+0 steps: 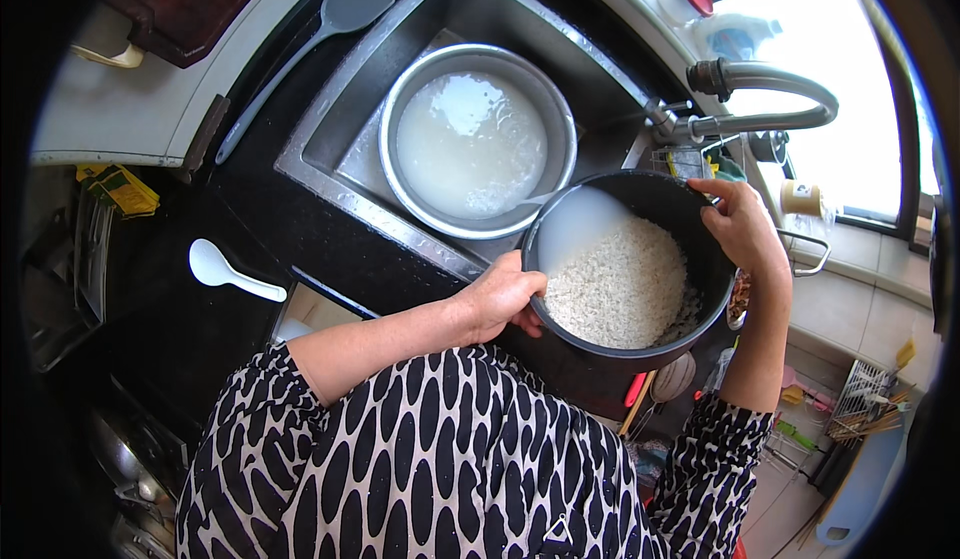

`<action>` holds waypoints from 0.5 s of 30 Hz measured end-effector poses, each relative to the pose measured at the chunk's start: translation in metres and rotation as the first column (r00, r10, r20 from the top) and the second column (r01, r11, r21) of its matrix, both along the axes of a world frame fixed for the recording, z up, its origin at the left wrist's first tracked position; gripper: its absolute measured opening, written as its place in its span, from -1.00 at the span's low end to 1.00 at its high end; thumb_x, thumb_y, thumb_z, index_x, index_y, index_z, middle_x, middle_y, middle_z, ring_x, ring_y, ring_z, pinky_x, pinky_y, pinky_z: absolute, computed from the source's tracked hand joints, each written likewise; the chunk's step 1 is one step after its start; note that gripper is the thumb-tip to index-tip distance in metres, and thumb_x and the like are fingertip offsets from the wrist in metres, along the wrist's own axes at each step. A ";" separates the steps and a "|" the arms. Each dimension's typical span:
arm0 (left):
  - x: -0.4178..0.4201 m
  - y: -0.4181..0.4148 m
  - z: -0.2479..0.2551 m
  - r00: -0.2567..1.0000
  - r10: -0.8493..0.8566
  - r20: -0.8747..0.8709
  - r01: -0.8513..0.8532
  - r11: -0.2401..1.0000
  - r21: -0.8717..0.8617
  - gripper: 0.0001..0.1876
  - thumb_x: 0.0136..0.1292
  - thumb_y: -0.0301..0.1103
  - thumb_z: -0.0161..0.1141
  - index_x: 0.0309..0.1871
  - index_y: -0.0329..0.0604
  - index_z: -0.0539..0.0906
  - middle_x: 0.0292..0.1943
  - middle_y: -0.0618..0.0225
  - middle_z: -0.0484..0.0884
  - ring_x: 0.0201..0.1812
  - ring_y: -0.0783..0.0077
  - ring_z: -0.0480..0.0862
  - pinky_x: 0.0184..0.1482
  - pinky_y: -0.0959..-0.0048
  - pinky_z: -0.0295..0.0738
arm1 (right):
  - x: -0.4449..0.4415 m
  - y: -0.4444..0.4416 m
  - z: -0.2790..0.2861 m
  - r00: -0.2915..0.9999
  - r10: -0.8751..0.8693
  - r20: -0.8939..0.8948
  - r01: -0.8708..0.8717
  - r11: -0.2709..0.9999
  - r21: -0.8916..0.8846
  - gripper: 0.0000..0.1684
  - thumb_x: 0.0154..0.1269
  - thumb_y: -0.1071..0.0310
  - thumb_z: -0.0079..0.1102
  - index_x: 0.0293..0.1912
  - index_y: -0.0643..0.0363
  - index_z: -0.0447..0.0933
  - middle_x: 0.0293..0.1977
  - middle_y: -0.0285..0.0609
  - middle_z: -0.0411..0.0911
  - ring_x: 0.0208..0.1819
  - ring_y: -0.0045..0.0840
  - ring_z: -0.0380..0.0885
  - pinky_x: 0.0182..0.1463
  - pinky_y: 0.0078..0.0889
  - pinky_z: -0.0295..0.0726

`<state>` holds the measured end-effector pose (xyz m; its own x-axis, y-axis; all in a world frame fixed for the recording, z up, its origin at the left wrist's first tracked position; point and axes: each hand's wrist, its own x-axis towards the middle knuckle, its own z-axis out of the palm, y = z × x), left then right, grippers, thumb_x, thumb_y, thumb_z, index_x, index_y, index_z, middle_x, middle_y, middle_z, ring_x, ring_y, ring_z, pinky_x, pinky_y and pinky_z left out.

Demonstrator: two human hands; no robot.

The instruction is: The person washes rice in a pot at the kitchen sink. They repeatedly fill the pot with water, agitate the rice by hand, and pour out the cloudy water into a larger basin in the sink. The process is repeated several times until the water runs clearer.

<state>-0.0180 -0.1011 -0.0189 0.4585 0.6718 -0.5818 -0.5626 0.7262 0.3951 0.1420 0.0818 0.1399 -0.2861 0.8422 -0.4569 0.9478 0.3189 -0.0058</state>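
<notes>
Between both hands I hold a dark round pot (645, 195) tilted toward the sink. White rice (619, 289) lies in it, with cloudy water (581, 229) gathered on the lower side. My left hand (499, 292) grips the near-left rim; my right hand (739, 221) clasps the far-right rim. A thin pale stream (534, 199) runs from the pot's lip into a round metal basin (390, 146). That basin stands in the steel sink (360, 217) and holds milky water (469, 146).
A grey spatula (352, 7) lies left of the sink, and a white rice spoon (232, 270) rests on the black countertop (247, 199). The curved metal faucet (795, 101) rises at the sink's right corner. Kitchen utensils (660, 386) sit below the pot, near my right forearm.
</notes>
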 end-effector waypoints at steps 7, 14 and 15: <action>-0.001 0.000 0.001 1.000 0.005 0.001 -0.005 1.000 -0.003 -0.77 0.16 -0.50 -0.07 -0.09 -0.29 0.38 -0.43 0.25 0.50 -0.51 0.44 0.52 -0.45 0.40 0.55 | -0.003 0.002 0.000 1.000 0.013 0.009 -0.013 1.000 0.002 -0.52 0.08 0.46 0.01 0.04 0.16 0.58 -0.47 0.05 0.59 -0.48 -0.36 0.57 -0.23 -0.33 0.54; -0.001 0.000 -0.001 1.000 0.012 0.018 -0.012 1.000 -0.021 -0.76 0.17 -0.52 -0.07 -0.08 -0.28 0.38 -0.42 0.25 0.51 -0.52 0.45 0.53 -0.46 0.42 0.56 | -0.004 0.004 -0.002 1.000 0.019 0.017 -0.019 1.000 -0.001 -0.51 0.07 0.48 0.02 0.05 0.16 0.58 -0.48 0.05 0.59 -0.49 -0.38 0.56 -0.23 -0.35 0.54; -0.001 0.000 -0.001 1.000 0.013 0.017 -0.012 1.000 -0.024 -0.77 0.17 -0.52 -0.07 -0.08 -0.28 0.38 -0.42 0.25 0.51 -0.52 0.46 0.54 -0.46 0.42 0.56 | -0.004 0.004 -0.002 1.000 0.019 0.015 -0.019 1.000 -0.002 -0.51 0.06 0.48 0.02 0.05 0.16 0.58 -0.47 0.05 0.60 -0.49 -0.38 0.56 -0.22 -0.35 0.54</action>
<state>-0.0188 -0.1009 -0.0197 0.4602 0.6633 -0.5901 -0.5784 0.7282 0.3675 0.1381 0.0859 0.1378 -0.2955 0.8358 -0.4627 0.9414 0.3372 0.0079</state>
